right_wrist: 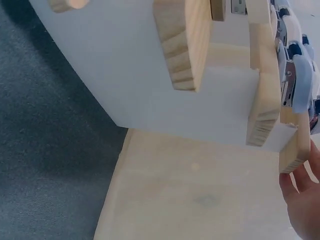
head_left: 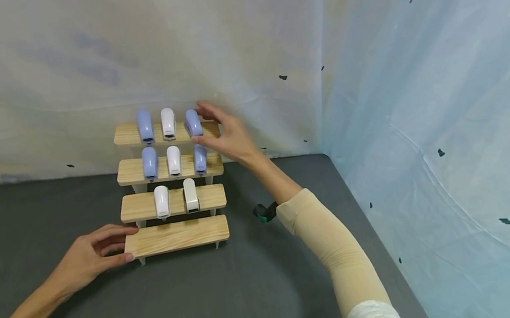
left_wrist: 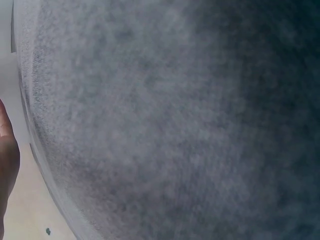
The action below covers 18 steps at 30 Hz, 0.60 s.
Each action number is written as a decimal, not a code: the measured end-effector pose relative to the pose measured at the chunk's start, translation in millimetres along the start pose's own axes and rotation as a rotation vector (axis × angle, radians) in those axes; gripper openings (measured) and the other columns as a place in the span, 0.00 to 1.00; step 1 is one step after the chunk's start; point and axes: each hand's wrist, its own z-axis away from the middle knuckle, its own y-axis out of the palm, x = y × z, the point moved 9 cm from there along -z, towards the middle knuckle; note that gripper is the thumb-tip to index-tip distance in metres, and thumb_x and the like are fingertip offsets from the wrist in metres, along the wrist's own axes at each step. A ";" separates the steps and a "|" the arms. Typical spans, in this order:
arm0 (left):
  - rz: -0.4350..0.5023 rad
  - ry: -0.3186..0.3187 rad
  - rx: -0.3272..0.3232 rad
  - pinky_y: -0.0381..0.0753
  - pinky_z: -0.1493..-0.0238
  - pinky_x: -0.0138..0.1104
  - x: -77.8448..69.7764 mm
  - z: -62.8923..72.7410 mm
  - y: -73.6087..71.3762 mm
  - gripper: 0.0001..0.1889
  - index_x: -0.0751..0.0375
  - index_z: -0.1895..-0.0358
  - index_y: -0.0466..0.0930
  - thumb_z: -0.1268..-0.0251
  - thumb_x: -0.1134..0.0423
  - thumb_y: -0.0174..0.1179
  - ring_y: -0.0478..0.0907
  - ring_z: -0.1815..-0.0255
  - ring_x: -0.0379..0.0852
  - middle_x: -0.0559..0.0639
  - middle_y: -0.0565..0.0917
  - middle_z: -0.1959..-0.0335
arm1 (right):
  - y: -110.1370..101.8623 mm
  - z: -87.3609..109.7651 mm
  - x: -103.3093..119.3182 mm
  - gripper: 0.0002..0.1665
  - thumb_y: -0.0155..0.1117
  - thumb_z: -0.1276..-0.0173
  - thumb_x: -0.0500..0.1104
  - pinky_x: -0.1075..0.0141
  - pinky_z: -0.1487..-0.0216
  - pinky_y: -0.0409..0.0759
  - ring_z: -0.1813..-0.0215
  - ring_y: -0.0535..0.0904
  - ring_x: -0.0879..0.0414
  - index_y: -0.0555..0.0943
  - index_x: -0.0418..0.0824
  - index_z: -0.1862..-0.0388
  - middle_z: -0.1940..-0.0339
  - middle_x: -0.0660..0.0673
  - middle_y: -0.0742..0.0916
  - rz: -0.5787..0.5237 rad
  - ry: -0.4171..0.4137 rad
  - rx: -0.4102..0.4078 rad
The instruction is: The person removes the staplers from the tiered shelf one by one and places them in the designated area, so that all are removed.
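Here, head view: your left hand (head_left: 88, 254) pinches the wooden rack (head_left: 176, 236) low down; your right hand (head_left: 231, 138) spans the top-right blue stapler (head_left: 192, 122), whether clamped I cannot tell. Left wrist: mostly grey surface (left_wrist: 150, 120). Right wrist: fingers (right_wrist: 288, 187) at the top board's end (right_wrist: 295, 152).

Left wrist view: the left edge crops the left hand (left_wrist: 7, 172); the dark grey, fabric-textured worktop (left_wrist: 150, 125) is blurred. Right wrist view: the right edge crops the right hand (right_wrist: 305, 200). Head view: a beige fabric sleeve (head_left: 335, 239) partly hides a black-and-green item (head_left: 267, 212). Markings on the rounded white stapler (head_left: 174, 160), second row, are too small to read.
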 end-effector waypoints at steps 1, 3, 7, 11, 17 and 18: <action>0.004 -0.002 0.005 0.81 0.51 0.31 0.6 0.4 0.2 0.27 0.66 0.36 0.75 0.39 0.69 0.70 0.80 0.47 0.35 0.46 0.75 0.41 | 0.3 0.4 3.9 0.44 0.73 0.39 0.34 0.53 0.31 0.68 0.32 0.72 0.40 0.64 0.28 0.27 0.33 0.31 0.76 -0.002 0.013 0.014; 0.007 -0.005 0.015 0.81 0.51 0.31 1.5 0.8 0.8 0.27 0.66 0.35 0.74 0.38 0.69 0.69 0.80 0.46 0.34 0.46 0.75 0.41 | 1.2 1.2 8.9 0.45 0.72 0.39 0.33 0.54 0.30 0.66 0.30 0.70 0.42 0.62 0.28 0.26 0.32 0.31 0.74 -0.016 0.034 0.045; 0.015 -0.001 0.026 0.80 0.50 0.31 1.7 0.2 2.7 0.27 0.66 0.35 0.74 0.38 0.69 0.69 0.79 0.46 0.35 0.46 0.75 0.41 | 5.9 1.6 5.9 0.47 0.71 0.38 0.31 0.52 0.29 0.64 0.29 0.68 0.43 0.58 0.29 0.24 0.29 0.31 0.71 -0.086 0.061 0.116; 0.005 0.006 0.026 0.80 0.50 0.31 0.2 -0.8 3.6 0.27 0.66 0.36 0.75 0.39 0.69 0.70 0.80 0.46 0.35 0.46 0.75 0.41 | 9.5 0.6 -1.5 0.46 0.68 0.37 0.28 0.51 0.29 0.64 0.29 0.68 0.42 0.57 0.28 0.24 0.28 0.30 0.69 -0.189 0.073 0.152; -0.008 0.010 0.025 0.80 0.50 0.30 -1.1 -2.5 3.0 0.27 0.65 0.36 0.75 0.39 0.69 0.70 0.79 0.46 0.34 0.46 0.76 0.41 | 8.0 -2.7 -8.9 0.41 0.68 0.37 0.26 0.53 0.30 0.66 0.31 0.71 0.42 0.62 0.26 0.26 0.30 0.29 0.71 -0.244 0.075 0.120; -0.010 0.010 0.027 0.80 0.50 0.30 -0.8 -2.7 3.0 0.27 0.64 0.36 0.75 0.39 0.69 0.70 0.79 0.46 0.34 0.45 0.76 0.41 | 7.7 -3.0 -9.6 0.41 0.68 0.37 0.26 0.53 0.30 0.67 0.31 0.71 0.42 0.63 0.26 0.27 0.30 0.29 0.71 -0.253 0.075 0.114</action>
